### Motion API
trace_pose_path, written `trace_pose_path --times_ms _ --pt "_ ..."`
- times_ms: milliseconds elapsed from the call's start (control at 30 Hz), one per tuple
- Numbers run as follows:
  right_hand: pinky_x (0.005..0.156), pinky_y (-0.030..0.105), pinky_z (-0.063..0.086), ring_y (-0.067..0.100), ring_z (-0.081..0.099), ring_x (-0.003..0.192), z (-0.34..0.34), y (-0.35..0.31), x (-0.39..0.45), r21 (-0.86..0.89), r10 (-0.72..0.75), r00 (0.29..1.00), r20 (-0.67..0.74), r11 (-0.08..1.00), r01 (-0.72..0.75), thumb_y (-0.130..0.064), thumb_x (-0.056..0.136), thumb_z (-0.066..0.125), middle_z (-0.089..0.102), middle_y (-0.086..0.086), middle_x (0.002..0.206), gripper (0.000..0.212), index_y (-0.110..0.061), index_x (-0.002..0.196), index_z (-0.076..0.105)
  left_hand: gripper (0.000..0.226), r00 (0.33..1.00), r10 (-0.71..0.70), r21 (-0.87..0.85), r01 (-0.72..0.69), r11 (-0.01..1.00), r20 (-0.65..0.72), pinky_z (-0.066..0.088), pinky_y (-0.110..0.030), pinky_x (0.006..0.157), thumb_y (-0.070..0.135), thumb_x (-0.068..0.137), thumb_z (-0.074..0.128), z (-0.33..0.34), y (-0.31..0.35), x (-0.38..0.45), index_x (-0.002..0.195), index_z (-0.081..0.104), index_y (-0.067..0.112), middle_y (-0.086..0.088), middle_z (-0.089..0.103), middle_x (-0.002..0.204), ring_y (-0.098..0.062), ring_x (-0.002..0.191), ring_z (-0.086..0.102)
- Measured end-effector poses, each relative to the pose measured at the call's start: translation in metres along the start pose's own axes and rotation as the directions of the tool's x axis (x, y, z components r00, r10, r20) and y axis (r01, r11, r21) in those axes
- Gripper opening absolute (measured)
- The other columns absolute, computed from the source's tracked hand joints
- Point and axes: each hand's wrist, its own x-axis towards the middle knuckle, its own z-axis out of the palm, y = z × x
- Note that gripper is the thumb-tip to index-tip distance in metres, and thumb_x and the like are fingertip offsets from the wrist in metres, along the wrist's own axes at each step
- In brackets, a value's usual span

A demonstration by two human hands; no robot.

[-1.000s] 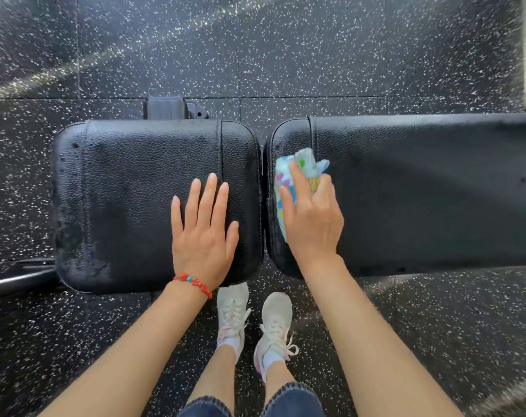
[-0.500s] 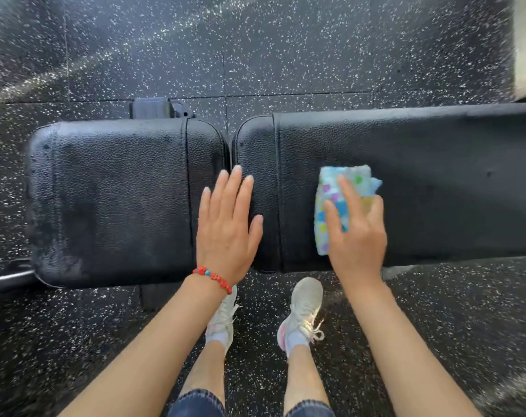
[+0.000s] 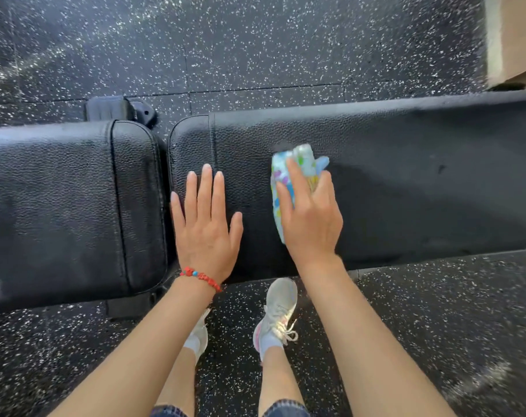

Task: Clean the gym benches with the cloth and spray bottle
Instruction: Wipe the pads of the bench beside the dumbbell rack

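Standing on the speckled rubber floor (image 3: 285,40) in pale trainers (image 3: 278,311), close against the near edge of the counter (image 3: 406,191), and leaning over it. Bracing with the left hand (image 3: 206,227), fingers spread flat and holding nothing, palm down on the long back pad just right of the gap to the shorter seat pad (image 3: 60,206); a red bead bracelet (image 3: 200,276) at that wrist; placed so, by the look of it, to take body weight and steady the pad during the rubbing. Pressing with the right hand (image 3: 311,218), fingers curled over a bunched, brightly patterned cloth (image 3: 289,167) pinned against the vinyl, index finger laid along its top to spread pressure. Cloth lying just beside the left hand, on the back pad's left half, folded into a narrow wad with its long axis running from the near edge toward the far edge, loose end pointing away from the body. Back pad's own long axis running left to right, off the frame at right, most of that stretch likely still to wipe. Spray bottle nowhere in view. Beyond the pads, a black frame bracket (image 3: 114,108) and a pale wall corner (image 3: 514,37)
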Motion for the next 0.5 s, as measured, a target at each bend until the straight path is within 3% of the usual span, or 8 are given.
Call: trace_pose_path --times_ms 133,233,333,400,500 --pt "0.049 0.032 0.046 0.03 0.056 0.064 0.0 -0.004 0.019 0.046 0.0 1.0 0.03 0.999 -0.001 -0.019 0.082 0.068 0.057 0.019 0.08 0.03 -0.009 0.11 0.066 0.057 1.0 -0.004 -0.018 0.004 1.0 -0.008 0.019 -0.059 0.108 0.03 0.09 0.038 -0.002 0.002 0.001 0.139 0.033 0.001 -0.02 0.031 0.147 -0.038 0.136 0.024" --pt "0.048 0.032 0.047 0.027 0.055 0.063 -0.007 0.005 0.015 0.037 -0.089 0.995 0.051 0.996 0.087 -0.021 0.084 0.066 0.057 0.017 0.078 0.031 -0.01 0.113 0.065 0.057 0.999 -0.034 -0.052 0.032 0.998 -0.033 0.015 -0.059 0.109 0.029 0.089 0.039 -0.004 0.009 0.001 0.138 0.034 0.0 -0.021 0.029 0.147 -0.038 0.137 0.022" --pt "0.045 0.032 0.046 0.029 0.055 0.059 -0.021 0.03 0.022 -0.023 -0.131 0.989 0.068 0.991 0.133 -0.023 0.085 0.063 0.057 0.018 0.075 0.028 -0.01 0.109 0.067 0.057 0.997 0.041 -0.048 -0.044 0.998 -0.059 0.008 -0.053 0.111 0.03 0.089 0.039 -0.005 0.027 0.006 0.139 0.032 0.003 -0.02 0.028 0.148 -0.035 0.138 0.018" --pt "0.045 0.034 0.045 0.034 0.055 0.062 -0.035 0.064 0.028 -0.052 0.015 1.0 0.017 0.999 -0.014 -0.022 0.085 0.063 0.056 0.022 0.079 0.028 -0.008 0.109 0.066 0.056 0.993 0.109 -0.036 -0.111 0.993 -0.043 0.008 -0.052 0.111 0.031 0.09 0.038 -0.002 0.042 0.012 0.14 0.032 0.006 -0.018 0.029 0.149 -0.033 0.138 0.019" --pt "0.059 0.035 0.038 0.039 0.054 0.079 -0.05 0.112 0.033 -0.083 0.277 0.961 -0.004 0.957 -0.277 -0.021 0.088 0.056 0.052 0.024 0.098 0.037 -0.013 0.124 0.057 0.057 0.993 0.122 0.002 -0.122 0.993 0.011 0.011 -0.052 0.111 0.032 0.09 0.037 0.004 0.053 0.018 0.14 0.033 0.006 -0.016 0.029 0.149 -0.033 0.138 0.022"
